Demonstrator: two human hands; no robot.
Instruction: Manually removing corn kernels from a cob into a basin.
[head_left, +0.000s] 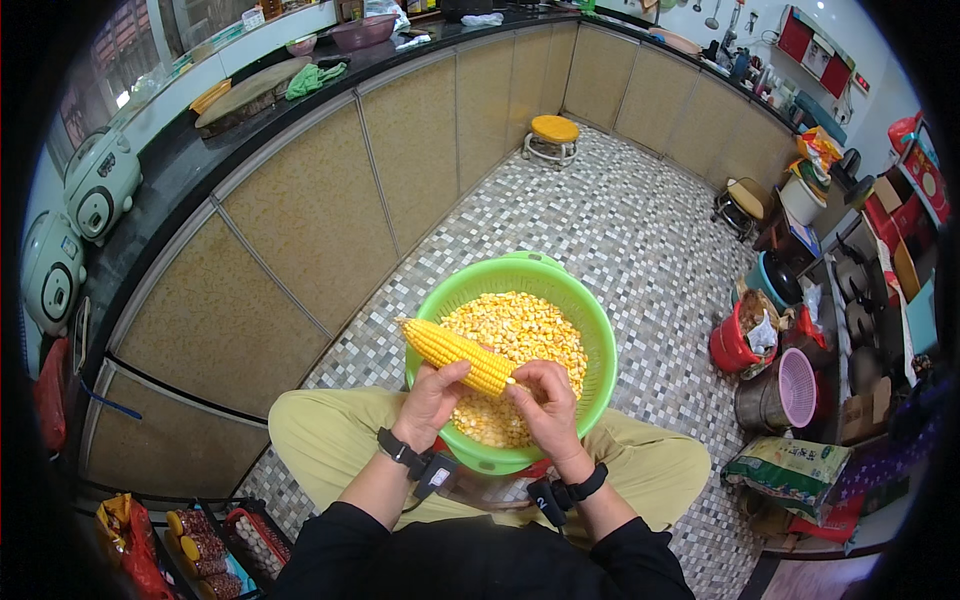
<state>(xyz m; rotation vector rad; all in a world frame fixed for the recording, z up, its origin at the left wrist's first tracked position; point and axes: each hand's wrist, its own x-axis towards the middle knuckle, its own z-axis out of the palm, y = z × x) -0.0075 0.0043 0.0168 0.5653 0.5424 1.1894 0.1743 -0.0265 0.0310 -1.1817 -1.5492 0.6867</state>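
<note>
My left hand (436, 397) is closed around a yellow ear of corn (457, 352), which lies slanted, its pointed tip towards the upper left. At the ear's blunt right end, my right hand (550, 401) has its thumb and fingers against the kernels; a pale kernel shows by the thumb. Both hands are over a green plastic colander basin (598, 375) between my knees. Loose corn kernels (517, 322) fill its bottom part. Whether loose kernels lie inside my right palm is hidden. Each wrist wears a black strap with a small device.
A yellow-topped stool (555, 129) stands by the cabinets on the mosaic floor. To the right are a red bucket (729, 346), a pink basket (796, 388) and a green-and-white sack (787, 474). Jars (204, 551) and a red basket (259, 546) sit at the lower left.
</note>
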